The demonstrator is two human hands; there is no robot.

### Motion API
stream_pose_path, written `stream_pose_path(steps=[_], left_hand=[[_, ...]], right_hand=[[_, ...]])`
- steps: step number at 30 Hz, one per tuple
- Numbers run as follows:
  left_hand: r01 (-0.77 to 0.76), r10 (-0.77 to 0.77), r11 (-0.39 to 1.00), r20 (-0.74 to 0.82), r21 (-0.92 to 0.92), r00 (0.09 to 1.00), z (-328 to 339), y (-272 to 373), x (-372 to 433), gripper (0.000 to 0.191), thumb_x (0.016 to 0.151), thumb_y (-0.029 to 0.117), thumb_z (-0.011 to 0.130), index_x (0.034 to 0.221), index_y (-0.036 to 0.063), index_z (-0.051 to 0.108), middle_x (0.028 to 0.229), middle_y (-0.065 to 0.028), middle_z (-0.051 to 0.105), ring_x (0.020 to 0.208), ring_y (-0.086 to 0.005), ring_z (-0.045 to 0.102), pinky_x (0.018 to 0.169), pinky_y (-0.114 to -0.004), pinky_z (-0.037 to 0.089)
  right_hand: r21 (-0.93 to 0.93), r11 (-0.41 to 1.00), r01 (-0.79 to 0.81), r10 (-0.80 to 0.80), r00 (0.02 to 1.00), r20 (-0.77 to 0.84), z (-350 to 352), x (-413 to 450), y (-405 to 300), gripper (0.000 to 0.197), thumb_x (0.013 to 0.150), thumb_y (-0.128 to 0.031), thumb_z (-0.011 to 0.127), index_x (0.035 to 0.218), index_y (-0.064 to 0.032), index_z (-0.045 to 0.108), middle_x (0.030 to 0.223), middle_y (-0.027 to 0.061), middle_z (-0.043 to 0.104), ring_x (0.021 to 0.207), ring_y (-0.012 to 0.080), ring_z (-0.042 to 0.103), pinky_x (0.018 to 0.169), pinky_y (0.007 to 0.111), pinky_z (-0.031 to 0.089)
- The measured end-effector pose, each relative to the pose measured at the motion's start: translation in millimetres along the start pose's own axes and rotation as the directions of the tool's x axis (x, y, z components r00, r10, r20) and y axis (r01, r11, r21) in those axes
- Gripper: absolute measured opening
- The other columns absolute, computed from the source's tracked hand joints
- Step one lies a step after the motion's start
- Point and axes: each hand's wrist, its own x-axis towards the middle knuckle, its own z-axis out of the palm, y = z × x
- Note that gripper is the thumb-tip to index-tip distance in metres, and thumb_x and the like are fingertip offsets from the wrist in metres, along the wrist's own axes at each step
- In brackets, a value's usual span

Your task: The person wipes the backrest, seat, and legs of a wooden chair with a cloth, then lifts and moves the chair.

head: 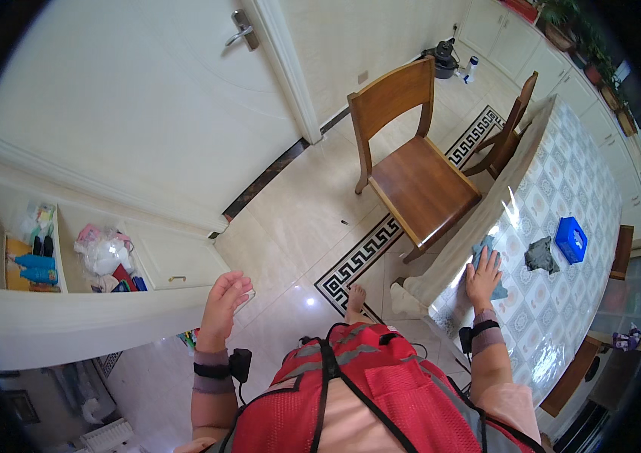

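My right hand (pixel 484 278) lies flat, fingers spread, on a blue-grey cloth (pixel 499 290) near the edge of the dining table (pixel 529 317), which has a patterned cover under clear plastic. Farther in on the table are a crumpled dark grey cloth (pixel 541 255) and a blue box (pixel 571 240). My left hand (pixel 226 300) is raised over the floor at the left, fingers loosely bent; part of a small pale object (pixel 249 296) shows beside its fingertips, and whether the hand holds it cannot be told.
A wooden chair (pixel 422 187) stands beside the table, with another chair (pixel 510 130) behind it. At the left is a low white cabinet (pixel 167 255) with filled open shelves, below a white door (pixel 145 102). A small dark object (pixel 345 222) lies on the tiles.
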Motion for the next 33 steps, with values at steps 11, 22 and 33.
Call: stream_pose_path(steps=[11,22,33], left_hand=[[-0.005,-0.012,0.994,0.144,0.112,0.99,47.9,37.1,73.1,0.031,0.097,0.023,0.053,0.123,0.005,0.051,0.116,-0.0099,0.061,0.108,-0.0206,0.059,0.092,-0.034,0.047],[-0.082,0.024,0.981,0.31,0.176,0.951,100.5,80.7,117.8,0.03,0.098,0.022,0.053,0.123,0.0049,0.052,0.115,-0.0087,0.061,0.107,-0.0189,0.06,0.092,-0.033,0.048],[-0.089,0.016,0.98,0.378,0.176,0.926,120.5,95.5,144.0,0.029,0.098,0.022,0.053,0.123,0.0064,0.052,0.114,-0.0076,0.062,0.106,-0.0184,0.06,0.09,-0.032,0.049]], right_hand=[[0.037,0.999,-0.039,0.04,0.998,-0.049,-1.4,-6.1,-7.3,0.07,0.09,-0.035,0.058,0.15,-0.017,0.029,0.157,0.0169,0.02,0.144,0.0367,0.018,0.114,0.059,0.013],[0.105,0.993,-0.047,0.062,0.988,-0.141,0.1,-12.0,-20.2,0.071,0.086,-0.033,0.061,0.148,-0.0144,0.033,0.154,0.0202,0.025,0.143,0.0394,0.021,0.113,0.059,0.016],[0.119,0.989,-0.083,0.095,0.99,-0.1,0.8,-14.8,-40.4,0.075,0.086,-0.034,0.063,0.149,-0.0124,0.03,0.155,0.0219,0.021,0.143,0.0414,0.018,0.113,0.059,0.014]])
